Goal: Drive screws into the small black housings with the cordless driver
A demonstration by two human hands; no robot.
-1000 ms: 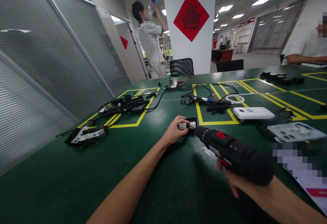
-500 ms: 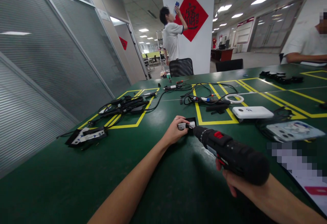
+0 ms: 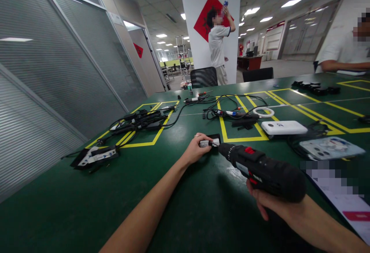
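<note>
My left hand (image 3: pixel 195 149) is closed on a small black-and-white part (image 3: pixel 210 141) that rests on the green table (image 3: pixel 86 206), just left of a yellow-taped square. My right hand (image 3: pixel 267 203) grips a black cordless screwdriver (image 3: pixel 261 169) with a red switch. The tool lies nearly level, and its tip touches the right end of the part. A ring shows on a left finger.
Black cables and adapters (image 3: pixel 138 120) lie to the far left, a black-and-white bracket (image 3: pixel 95 155) nearer. A white box (image 3: pixel 284 127), a white ring (image 3: pixel 265 111), a phone (image 3: pixel 329 148) and papers (image 3: pixel 347 203) sit right. One person (image 3: pixel 218 47) stands by the pillar; another (image 3: pixel 343 56) sits at far right.
My hands and the screwdriver have stayed almost still on the part. The standing person in the background has walked rightward in front of the pillar.
</note>
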